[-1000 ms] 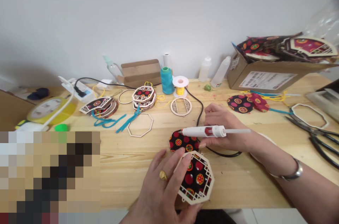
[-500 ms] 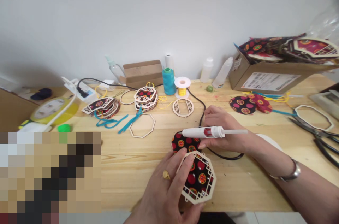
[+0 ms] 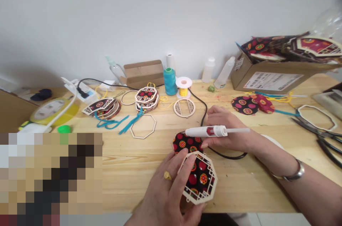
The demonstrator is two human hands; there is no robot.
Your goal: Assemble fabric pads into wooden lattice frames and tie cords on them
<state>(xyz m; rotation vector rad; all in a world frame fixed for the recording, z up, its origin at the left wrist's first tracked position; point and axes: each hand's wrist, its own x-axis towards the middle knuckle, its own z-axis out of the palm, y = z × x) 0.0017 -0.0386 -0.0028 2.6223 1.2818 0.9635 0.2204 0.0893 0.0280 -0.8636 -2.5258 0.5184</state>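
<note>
My left hand grips an octagonal wooden lattice frame backed with dark floral fabric, near the table's front edge. Its fingers lie over the frame's left side, and the thumb is at the lower rim. Just beyond the frame lies a rounded floral fabric piece, partly covered by the left fingers and the tool above it. My right hand is closed around a white hot glue gun with a glue stick jutting from its rear. The gun's nozzle points left, over the fabric piece; whether it touches I cannot tell.
Behind my hands are a round lattice frame, a yellow thread spool and a teal thread cone. Left lie stacked floral frames and an octagonal ring. Scissors and a filled cardboard box are at right.
The glue gun has shifted very slightly, its nozzle a touch to the right. Both hands keep their grips, and the rest looks the same.
</note>
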